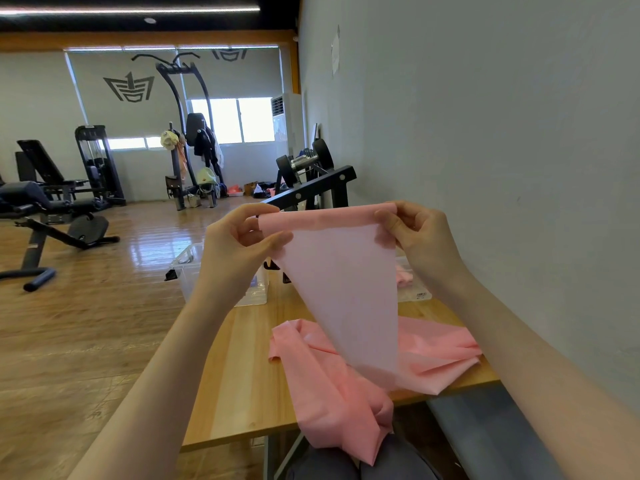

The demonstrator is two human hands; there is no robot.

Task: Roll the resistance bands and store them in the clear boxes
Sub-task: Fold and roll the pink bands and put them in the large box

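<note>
Head view: both hands [239,237] [420,233] raised, pinching band [341,271].

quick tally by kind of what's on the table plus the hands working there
pink bands: 1 loose one, end held up by left hand and right hand
clear boxes: 2, left, right with something pink inside
hands: 2
total: 5

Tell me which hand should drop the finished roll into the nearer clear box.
Probably left. The left hand is directly above the clear box; the right hand pinches the pink band nearer the wall.
</note>
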